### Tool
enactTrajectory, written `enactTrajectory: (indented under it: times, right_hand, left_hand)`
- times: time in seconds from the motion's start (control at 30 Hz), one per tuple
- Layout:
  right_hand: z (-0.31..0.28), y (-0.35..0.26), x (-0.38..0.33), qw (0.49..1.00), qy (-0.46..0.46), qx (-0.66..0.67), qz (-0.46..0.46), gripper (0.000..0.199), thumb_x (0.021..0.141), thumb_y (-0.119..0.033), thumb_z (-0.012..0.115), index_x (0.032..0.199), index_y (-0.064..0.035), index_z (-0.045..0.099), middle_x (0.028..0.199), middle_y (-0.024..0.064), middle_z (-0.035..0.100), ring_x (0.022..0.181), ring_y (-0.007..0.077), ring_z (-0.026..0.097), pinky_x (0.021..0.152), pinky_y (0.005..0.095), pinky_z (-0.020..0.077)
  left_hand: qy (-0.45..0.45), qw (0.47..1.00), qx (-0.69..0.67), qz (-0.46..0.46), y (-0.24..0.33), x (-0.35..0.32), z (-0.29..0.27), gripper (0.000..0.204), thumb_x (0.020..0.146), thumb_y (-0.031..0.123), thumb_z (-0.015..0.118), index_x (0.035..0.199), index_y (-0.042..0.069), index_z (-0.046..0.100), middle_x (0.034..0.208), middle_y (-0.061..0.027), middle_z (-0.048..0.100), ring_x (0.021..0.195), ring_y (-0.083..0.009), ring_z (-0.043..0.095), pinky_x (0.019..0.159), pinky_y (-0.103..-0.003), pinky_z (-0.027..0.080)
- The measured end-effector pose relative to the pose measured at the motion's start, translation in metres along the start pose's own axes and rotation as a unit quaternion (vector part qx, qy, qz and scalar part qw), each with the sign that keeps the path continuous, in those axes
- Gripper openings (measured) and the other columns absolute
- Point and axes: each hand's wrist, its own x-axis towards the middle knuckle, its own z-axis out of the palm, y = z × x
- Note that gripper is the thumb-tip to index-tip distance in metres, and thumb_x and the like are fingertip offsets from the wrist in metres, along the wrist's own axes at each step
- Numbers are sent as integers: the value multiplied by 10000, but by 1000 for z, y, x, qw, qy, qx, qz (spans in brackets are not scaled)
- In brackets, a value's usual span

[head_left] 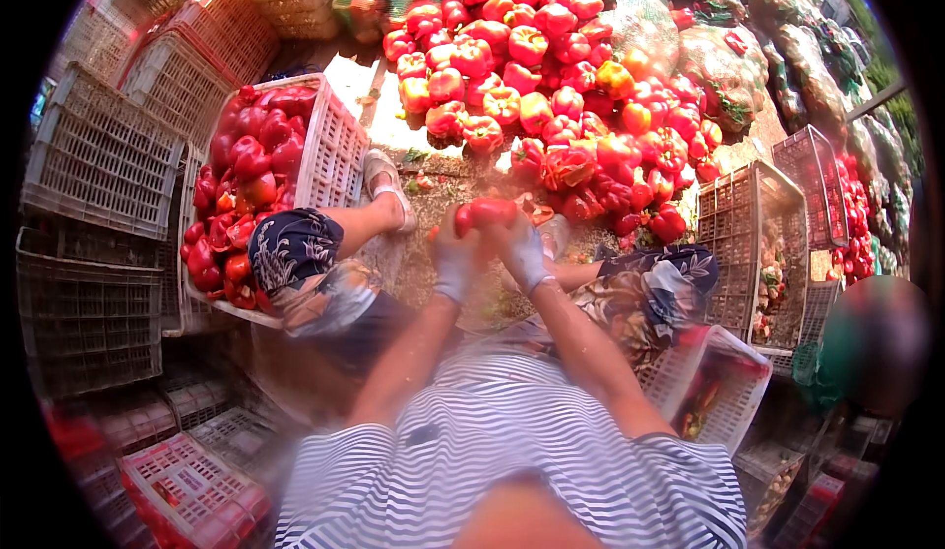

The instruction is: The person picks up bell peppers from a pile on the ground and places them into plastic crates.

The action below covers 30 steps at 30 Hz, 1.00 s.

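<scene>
Grip: my left hand [455, 257] and right hand [519, 250], both gloved, closed together around one red pepper [484, 213], held before my knees.
Ground: bare dirt, heaped ahead of me with a pile of red peppers [551, 87].
Left: a white crate [340, 146] full of peppers.
Surroundings: stacked empty crates [94, 165] and bagged greens [787, 47].

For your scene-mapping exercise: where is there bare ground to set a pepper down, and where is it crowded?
Bare ground lies between the white plastic crate of red peppers and the heap of red bell peppers. Both gloved hands, left hand and right hand, hold one red pepper. The heap and crate are crowded.
</scene>
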Motion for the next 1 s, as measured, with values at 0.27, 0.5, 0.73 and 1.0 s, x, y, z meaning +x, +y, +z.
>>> enactTrajectory:
  times: [0.27, 0.5, 0.73, 1.0]
  right_hand:
    - [-37, 8, 2, 982, -187, -25, 15, 508, 832, -421, 690, 1125, -7, 655, 938, 104, 711, 832, 205, 664, 759, 351, 505]
    - [-25, 0, 57, 981, -124, 144, 36, 341, 908, -343, 645, 1113, -72, 627, 672, -34, 514, 532, 63, 446, 471, 246, 341]
    - [-14, -8, 82, 972, -95, 198, 87, 411, 939, -284, 636, 1273, -68, 533, 650, -60, 418, 454, 40, 346, 410, 215, 260]
    - [-8, 8, 59, 969, -147, 191, 54, 314, 952, -342, 641, 1108, -76, 584, 638, -30, 467, 480, 64, 405, 426, 228, 294]
  left_hand:
    - [-92, 993, -55, -44, 42, 15, -32, 454, 789, 0, 536, 1236, -42, 600, 1054, -95, 683, 930, -159, 650, 830, -281, 537]
    - [-84, 986, -140, -44, 45, 60, -54, 381, 809, -3, 546, 1180, -35, 626, 1028, -45, 681, 914, -114, 630, 801, -242, 514]
    - [220, 962, -79, 139, 162, 84, -210, 382, 842, 12, 665, 1223, 22, 635, 1013, -48, 691, 931, -107, 633, 835, -259, 519]
    - [467, 633, 574, 227, 161, 113, -413, 514, 836, 189, 714, 1327, 131, 574, 964, -150, 651, 834, -367, 665, 715, -479, 542]
